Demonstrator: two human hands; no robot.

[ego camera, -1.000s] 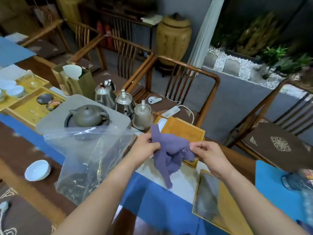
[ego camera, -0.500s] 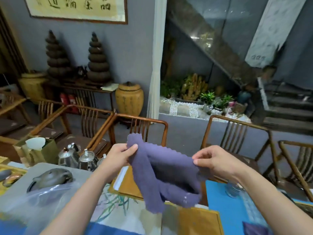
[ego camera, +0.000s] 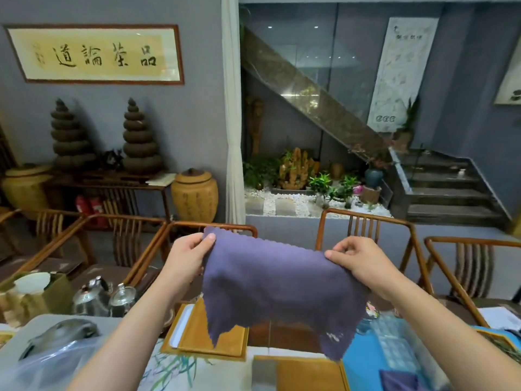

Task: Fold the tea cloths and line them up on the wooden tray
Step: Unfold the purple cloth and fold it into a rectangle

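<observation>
Purple tea cloth (ego camera: 277, 289) was held spread out in the air above the table, clear of it. Left hand (ego camera: 184, 259) pinched the upper left corner between thumb and fingers; right hand (ego camera: 359, 259) was closed on the upper right corner the same way. Lower edge hung loose and uneven. Wooden tray (ego camera: 197, 338) lay on the table below and behind the cloth, partly hidden by it

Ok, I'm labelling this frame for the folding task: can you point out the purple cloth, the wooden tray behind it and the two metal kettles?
purple cloth (ego camera: 279, 283): head view, middle of the spread fabric.
wooden tray (ego camera: 197, 334): head view, bare floor left of the cloth.
metal kettles (ego camera: 93, 299): head view, body of the left kettle.
</observation>
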